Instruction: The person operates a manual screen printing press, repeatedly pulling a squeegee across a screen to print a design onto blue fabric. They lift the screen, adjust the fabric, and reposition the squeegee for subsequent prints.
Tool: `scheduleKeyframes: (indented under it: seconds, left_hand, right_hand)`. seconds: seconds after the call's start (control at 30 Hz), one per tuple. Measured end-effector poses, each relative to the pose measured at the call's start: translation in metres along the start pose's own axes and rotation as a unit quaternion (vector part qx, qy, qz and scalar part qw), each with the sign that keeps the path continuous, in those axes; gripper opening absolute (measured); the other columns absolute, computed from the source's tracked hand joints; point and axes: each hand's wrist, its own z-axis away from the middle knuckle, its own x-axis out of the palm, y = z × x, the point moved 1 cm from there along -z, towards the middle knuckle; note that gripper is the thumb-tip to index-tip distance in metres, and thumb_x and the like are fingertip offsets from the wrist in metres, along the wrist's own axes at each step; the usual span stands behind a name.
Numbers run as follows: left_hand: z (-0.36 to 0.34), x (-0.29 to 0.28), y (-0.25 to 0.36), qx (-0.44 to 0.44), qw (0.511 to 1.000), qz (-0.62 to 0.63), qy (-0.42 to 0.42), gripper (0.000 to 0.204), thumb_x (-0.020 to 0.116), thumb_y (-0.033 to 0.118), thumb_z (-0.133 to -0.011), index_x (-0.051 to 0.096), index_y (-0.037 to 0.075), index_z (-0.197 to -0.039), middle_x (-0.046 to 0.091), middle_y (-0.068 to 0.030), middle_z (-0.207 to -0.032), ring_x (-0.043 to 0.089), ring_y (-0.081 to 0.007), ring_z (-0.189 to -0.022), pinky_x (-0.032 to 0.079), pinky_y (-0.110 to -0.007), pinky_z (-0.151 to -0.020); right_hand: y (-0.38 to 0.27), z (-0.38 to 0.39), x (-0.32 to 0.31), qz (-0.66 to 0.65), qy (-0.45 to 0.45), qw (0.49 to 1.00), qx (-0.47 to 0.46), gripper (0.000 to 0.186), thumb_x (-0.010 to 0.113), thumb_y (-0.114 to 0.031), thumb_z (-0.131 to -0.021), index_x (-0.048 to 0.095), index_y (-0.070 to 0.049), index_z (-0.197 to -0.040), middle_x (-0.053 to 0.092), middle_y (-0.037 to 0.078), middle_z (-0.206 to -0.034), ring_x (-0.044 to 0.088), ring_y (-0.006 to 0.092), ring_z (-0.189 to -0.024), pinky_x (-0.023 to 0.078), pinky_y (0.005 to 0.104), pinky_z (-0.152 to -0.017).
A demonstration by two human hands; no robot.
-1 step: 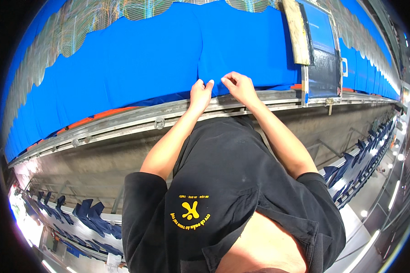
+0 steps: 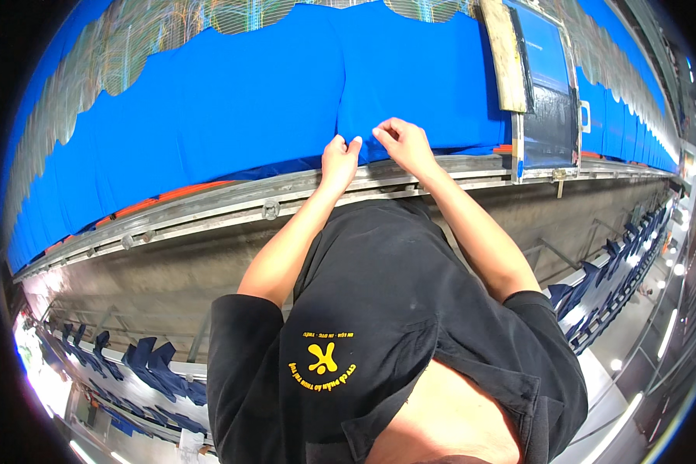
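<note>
Blue cloth pieces [image 2: 255, 85] lie along a long table with scalloped upper edges. My left hand [image 2: 340, 158] is closed at the lower edge of the cloth, beside a fold seam, with the fabric between thumb and fingers. Just to its right, my right hand [image 2: 406, 147] is bent over the cloth with fingertips curled together; what is between them, if anything, is hidden. The table's metal rail [image 2: 271, 201] runs just below both hands.
A framed screen [image 2: 545, 131] with a wooden strip [image 2: 504, 69] stands on the table at right. Orange strips show under the cloth edge. Dark blue pieces [image 2: 158, 363] sit on another long table behind me. A concrete floor runs between the tables.
My right hand has shifted very slightly up and to the left over the cloth. My left hand stays in place.
</note>
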Motion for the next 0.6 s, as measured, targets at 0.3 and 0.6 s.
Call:
scheduleKeyframes:
  seconds: [0.3,0.6]
  left_hand:
    - [0.01,-0.014,0.02,0.095,0.995,0.002,0.02,0.043,0.074,0.027,-0.1,0.043,0.0,-0.085,0.049,-0.0156,-0.067,0.045,-0.0253,-0.059,0.041,-0.044,-0.058]
    - [0.023,-0.036,0.037,0.175,0.957,-0.129,0.19,0.042,0.087,0.032,-0.089,0.069,0.004,-0.115,0.068,-0.0101,-0.099,0.066,-0.0239,-0.082,0.056,-0.041,-0.075]
  right_hand:
    - [-0.031,-0.116,0.031,0.138,-0.034,0.988,0.054,0.045,0.08,-0.049,-0.09,0.078,-0.004,-0.092,0.079,0.019,-0.088,0.078,0.0373,-0.089,0.059,0.0502,-0.081]
    - [-0.024,-0.117,0.01,-0.091,-0.117,0.98,0.134,0.031,0.075,-0.033,-0.103,0.07,-0.003,-0.094,0.074,0.007,-0.085,0.069,0.0124,-0.068,0.057,0.0299,-0.062]
